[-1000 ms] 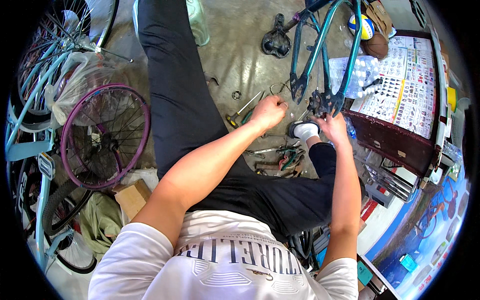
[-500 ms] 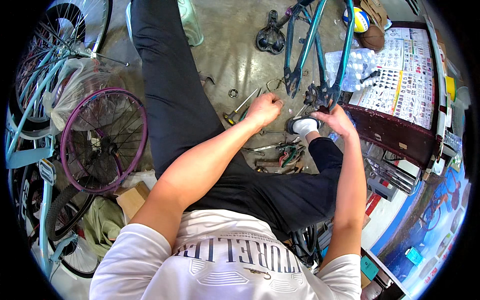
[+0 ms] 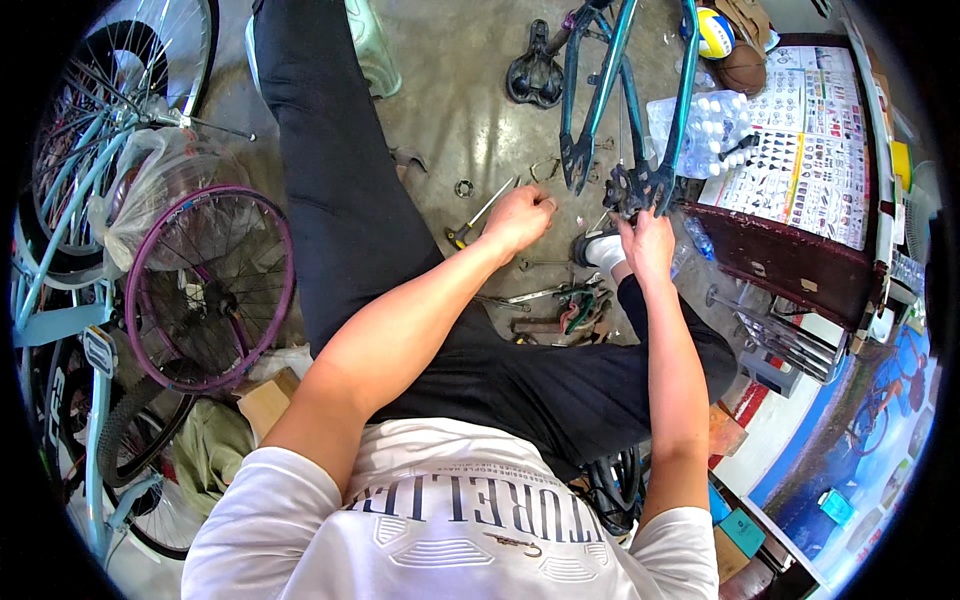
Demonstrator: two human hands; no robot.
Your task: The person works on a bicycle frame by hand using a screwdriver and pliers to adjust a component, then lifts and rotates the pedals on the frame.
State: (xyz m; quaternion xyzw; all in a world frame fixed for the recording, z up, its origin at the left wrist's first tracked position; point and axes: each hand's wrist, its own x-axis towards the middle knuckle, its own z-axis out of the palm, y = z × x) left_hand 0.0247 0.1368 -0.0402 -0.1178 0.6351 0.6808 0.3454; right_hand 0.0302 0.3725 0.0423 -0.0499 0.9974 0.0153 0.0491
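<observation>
A teal bicycle frame (image 3: 603, 85) stands ahead of me, its rear end pointing down towards my hands. A dark rear derailleur (image 3: 628, 188) hangs by one of its dropouts. My right hand (image 3: 650, 242) is closed on the derailleur's lower part, thumb and fingertips against it. To the left, my left hand (image 3: 522, 220) hovers over the floor with curled fingers; whatever is in it, if anything, is hidden. Just beside that hand lies a screwdriver (image 3: 462, 236) with a yellow and black handle. A ring-shaped metal part (image 3: 463, 188) rests farther off.
Several hand tools (image 3: 570, 305) lie between my legs. A black saddle (image 3: 535, 78) is on the floor ahead. A purple-rimmed wheel (image 3: 150, 270) and other bicycles fill the left. On the right are a pack of bottles (image 3: 705, 130), two balls and a dark red table (image 3: 790, 262).
My right hand has swung left and its fingers have closed in under the derailleur, the forearm now more upright. The left hand has barely shifted.
</observation>
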